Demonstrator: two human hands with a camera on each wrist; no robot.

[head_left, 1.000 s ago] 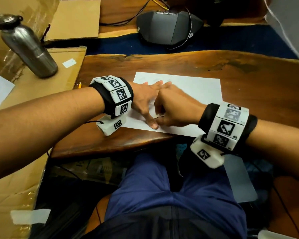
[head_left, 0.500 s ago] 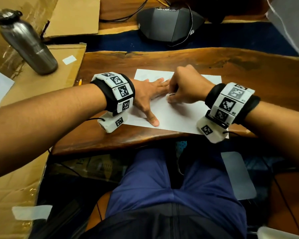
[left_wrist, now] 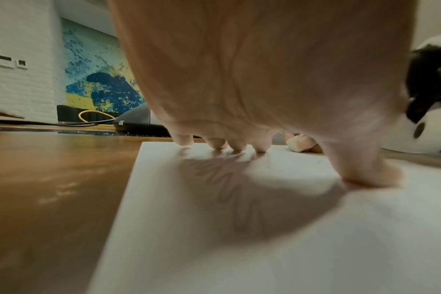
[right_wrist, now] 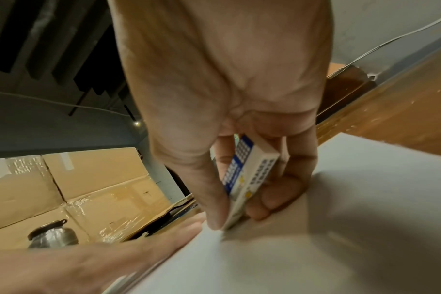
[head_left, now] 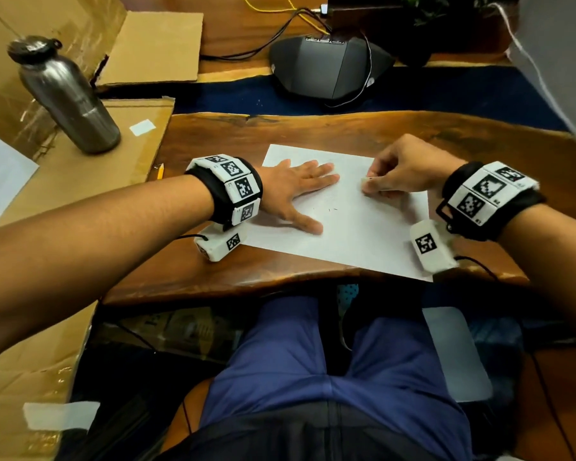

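A white sheet of paper [head_left: 346,224] lies on the wooden table [head_left: 313,131]. My left hand [head_left: 296,191] lies flat on the sheet's left part, fingers straight and spread, pressing it down; its fingertips [left_wrist: 215,144] touch the paper [left_wrist: 264,228]. My right hand [head_left: 403,171] is over the sheet's upper right, thumb and fingers pinching a white eraser [right_wrist: 247,179] in a blue-and-white sleeve, its end against the paper [right_wrist: 315,238]. The eraser's tip [head_left: 368,179] barely shows in the head view. Tiny dark marks [head_left: 331,209] dot the sheet's middle.
A steel bottle [head_left: 65,94] stands on cardboard [head_left: 80,174] at the left. A yellow pencil [head_left: 160,171] lies by the table's left edge. A dark conference speaker [head_left: 330,68] with cables sits at the back. My legs are below the near table edge.
My right hand with the eraser has moved from beside my left thumb up and to the right across the sheet. My left hand has stayed flat on the paper.
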